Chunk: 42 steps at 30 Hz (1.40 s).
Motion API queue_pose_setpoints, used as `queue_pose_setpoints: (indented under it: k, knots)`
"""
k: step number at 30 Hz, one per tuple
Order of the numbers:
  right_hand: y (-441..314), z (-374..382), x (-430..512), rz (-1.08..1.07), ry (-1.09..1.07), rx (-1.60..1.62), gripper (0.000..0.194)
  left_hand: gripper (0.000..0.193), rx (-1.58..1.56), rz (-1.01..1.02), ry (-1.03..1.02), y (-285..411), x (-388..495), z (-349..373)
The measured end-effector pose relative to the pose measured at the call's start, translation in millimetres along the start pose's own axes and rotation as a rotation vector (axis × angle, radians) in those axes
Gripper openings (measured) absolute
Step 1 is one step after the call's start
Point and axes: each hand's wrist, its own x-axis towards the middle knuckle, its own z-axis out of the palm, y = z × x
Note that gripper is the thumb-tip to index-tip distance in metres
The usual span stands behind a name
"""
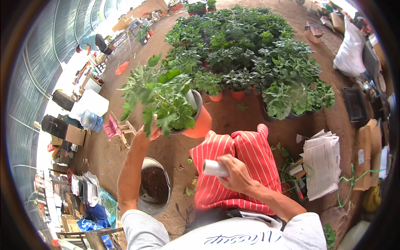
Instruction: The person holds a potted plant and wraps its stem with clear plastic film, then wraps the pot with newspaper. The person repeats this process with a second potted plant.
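Observation:
My left hand point(153, 130) is at the rim of an orange plant pot point(200, 123), its fingers partly hidden by leaves. The pot tilts to the left, and a leafy green plant point(168, 103) spills out over its rim. Something pale stands inside the rim behind the leaves. My right hand point(235, 175) holds a roll of clear plastic film point(215, 168) above my lap, over red striped cloth point(212, 190). Below my left hand, a round tub point(161, 206) with dark soil stands on the ground beside my left forearm.
Many potted green plants point(240, 47) stand ahead. A small pink-seated chair point(112, 127) and a blue water jug point(91, 121) are at left. Stacked newspapers point(322, 165), flattened cardboard point(364, 153) and green twine point(352, 179) lie at right. Another person point(90, 42) bends over at the far left.

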Motion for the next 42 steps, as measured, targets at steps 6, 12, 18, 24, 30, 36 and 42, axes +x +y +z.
queue_pose_setpoints:
  k: [6,12,18,24,30,36,42]
  knots:
    - [-30,-29,-83,-0.033,-0.208,-0.224,0.061,0.019,0.166,0.06,-0.258,29,-71,88]
    - [-58,-86,-79,0.031,0.41,-0.126,0.022,0.019,0.262,0.029,-0.426,-1,-77,165]
    - [-45,-130,-32,0.045,0.121,-0.009,0.026,0.021,0.336,0.051,-0.484,-8,-65,183]
    - [-28,-135,-6,-0.041,-0.123,-0.136,0.039,0.024,0.533,0.073,-0.493,-12,-28,162]
    - [-13,-144,15,-0.078,-0.272,-0.314,0.046,0.028,0.694,0.057,-0.589,-41,42,139]
    - [3,-144,27,-0.017,-0.459,-0.546,0.046,0.033,0.641,0.112,-0.695,-75,73,115]
    - [5,-142,25,-0.079,-0.245,-0.453,0.034,0.04,0.311,-0.044,-0.505,-104,61,101]
